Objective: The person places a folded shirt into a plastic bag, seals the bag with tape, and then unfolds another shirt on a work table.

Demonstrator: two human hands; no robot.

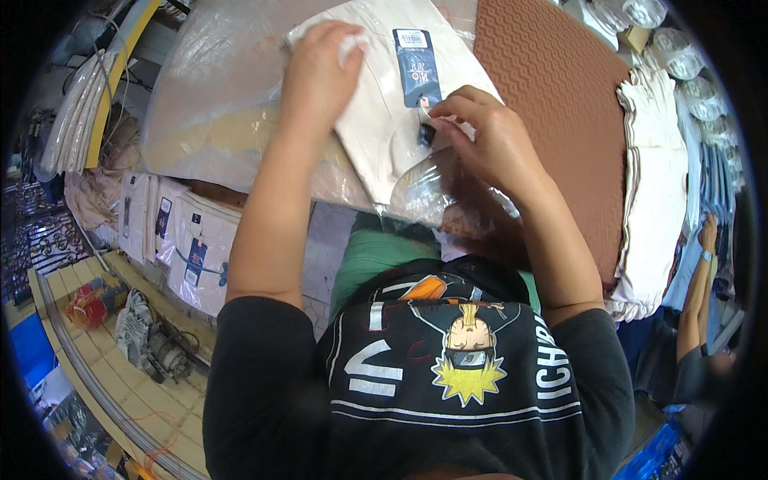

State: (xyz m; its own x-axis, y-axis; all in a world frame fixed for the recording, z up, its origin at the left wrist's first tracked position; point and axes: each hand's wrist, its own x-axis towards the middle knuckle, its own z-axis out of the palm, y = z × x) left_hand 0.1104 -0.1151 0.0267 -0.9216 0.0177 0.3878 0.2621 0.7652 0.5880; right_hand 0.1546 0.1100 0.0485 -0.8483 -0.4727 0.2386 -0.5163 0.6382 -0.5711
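Note:
A folded cream garment (382,120) with a dark blue hang tag (418,66) lies on a sheet of clear plastic on the table. My left hand (318,76) presses flat on the garment's far left corner. My right hand (490,136) pinches the edge of a clear plastic bag (424,192) at the garment's near edge, just below the tag. The bag's open end hangs crumpled toward me.
A brown ribbed mat (560,104) covers the table's right side. A stack of folded cream garments (656,176) stands at the right, more bagged ones (192,240) at the lower left. Another person's arm (698,288) shows at the right edge. A wooden shelf (88,336) sits below left.

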